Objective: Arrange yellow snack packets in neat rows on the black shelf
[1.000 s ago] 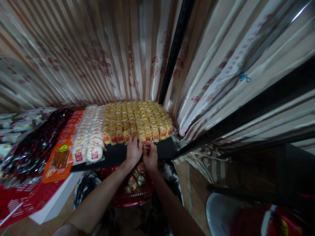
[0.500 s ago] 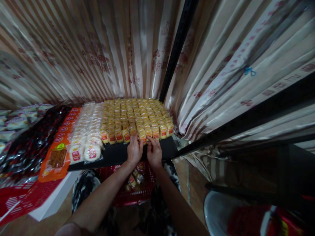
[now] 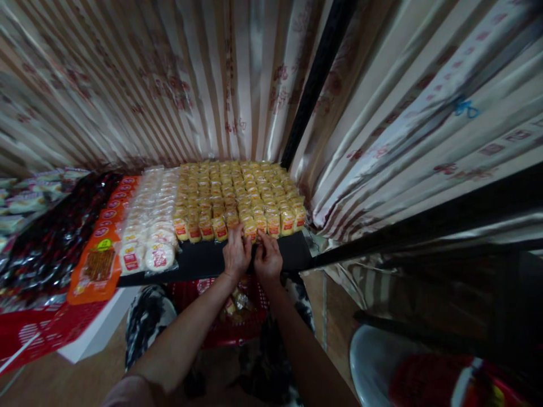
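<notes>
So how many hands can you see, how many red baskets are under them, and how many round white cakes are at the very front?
Hands: 2, left hand and right hand
Red basket: 1
Front round white cakes: 2, one beside the other
Total: 5

Packet labels (image 3: 219, 227) too small to read — red basket (image 3: 237, 316) half hidden by arms.
</notes>
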Available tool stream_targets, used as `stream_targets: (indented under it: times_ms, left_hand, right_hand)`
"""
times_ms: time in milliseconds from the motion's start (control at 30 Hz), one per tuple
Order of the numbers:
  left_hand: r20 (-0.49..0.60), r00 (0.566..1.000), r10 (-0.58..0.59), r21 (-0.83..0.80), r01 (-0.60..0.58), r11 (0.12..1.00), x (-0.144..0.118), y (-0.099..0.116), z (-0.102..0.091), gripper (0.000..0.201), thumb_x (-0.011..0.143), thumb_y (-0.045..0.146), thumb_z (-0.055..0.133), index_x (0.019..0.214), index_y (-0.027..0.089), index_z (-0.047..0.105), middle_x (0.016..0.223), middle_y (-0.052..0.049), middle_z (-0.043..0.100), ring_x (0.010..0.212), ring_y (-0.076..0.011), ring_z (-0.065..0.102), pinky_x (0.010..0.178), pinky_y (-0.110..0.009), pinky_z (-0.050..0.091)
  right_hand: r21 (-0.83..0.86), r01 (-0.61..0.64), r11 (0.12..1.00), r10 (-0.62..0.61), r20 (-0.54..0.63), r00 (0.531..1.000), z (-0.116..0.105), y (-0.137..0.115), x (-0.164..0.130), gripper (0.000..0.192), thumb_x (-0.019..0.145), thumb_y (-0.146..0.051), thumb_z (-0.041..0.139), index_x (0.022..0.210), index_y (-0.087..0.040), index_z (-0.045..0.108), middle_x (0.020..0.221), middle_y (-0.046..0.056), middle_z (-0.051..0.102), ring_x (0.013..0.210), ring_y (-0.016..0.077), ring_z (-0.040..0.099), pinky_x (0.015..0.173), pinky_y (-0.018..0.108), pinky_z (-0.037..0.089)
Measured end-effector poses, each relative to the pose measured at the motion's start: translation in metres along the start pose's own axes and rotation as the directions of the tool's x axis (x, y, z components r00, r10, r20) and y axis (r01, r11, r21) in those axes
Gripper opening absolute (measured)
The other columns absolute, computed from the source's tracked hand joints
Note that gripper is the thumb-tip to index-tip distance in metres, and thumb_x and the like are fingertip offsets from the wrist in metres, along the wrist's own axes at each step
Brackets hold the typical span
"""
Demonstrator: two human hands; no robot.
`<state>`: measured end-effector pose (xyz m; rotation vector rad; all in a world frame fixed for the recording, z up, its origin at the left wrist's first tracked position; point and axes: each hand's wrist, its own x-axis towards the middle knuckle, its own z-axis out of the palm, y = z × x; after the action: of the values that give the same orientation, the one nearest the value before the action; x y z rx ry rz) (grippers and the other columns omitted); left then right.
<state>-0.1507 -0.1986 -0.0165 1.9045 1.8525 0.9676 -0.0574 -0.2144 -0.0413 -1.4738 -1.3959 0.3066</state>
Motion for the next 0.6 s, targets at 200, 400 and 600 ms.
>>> stream_targets:
  times_ms: [200,400,600]
  left_hand:
    - [-0.045,0.999,-0.015,-0.017,0.014,1.000,-0.003,0.004,-0.005,0.047,0.082,0.027,0.050,0.126,0.017,0.040,0.103,-0.007,0.055,0.081,-0.0147,0.059,0.073,-0.025,0.048]
    - [-0.093,0.994,0.055,-0.068,-0.061,0.996,-0.020,0.002,-0.013,0.044,0.082,0.023,0.047,0.125,0.014,0.041,0.102,-0.009,0.055,0.091,-0.0173,0.058,0.076,-0.026,0.048]
    - [0.054,0.984,0.168,-0.202,-0.154,0.967,-0.092,-0.034,-0.031,0.024,0.087,0.018,0.035,0.101,0.016,0.055,0.096,-0.009,0.057,0.090,-0.0163,0.057,0.079,-0.028,0.047]
  right_hand:
    - [0.094,0.056,0.994,-0.057,0.001,0.998,-0.007,-0.004,-0.001,0.030,0.084,-0.016,0.038,0.103,-0.017,0.061,0.097,0.010,0.063,0.088,0.0171,0.059,0.083,0.033,0.050]
    - [0.118,0.055,0.991,-0.058,0.025,0.998,-0.026,-0.031,-0.023,0.024,0.084,-0.017,0.037,0.093,-0.016,0.060,0.089,0.008,0.061,0.081,0.0160,0.058,0.077,0.030,0.049]
    - [0.103,-0.303,0.947,0.273,0.237,0.932,-0.012,-0.034,-0.096,0.019,0.080,-0.024,0.043,0.084,-0.019,0.060,0.085,0.006,0.065,0.081,0.0174,0.059,0.076,0.029,0.047]
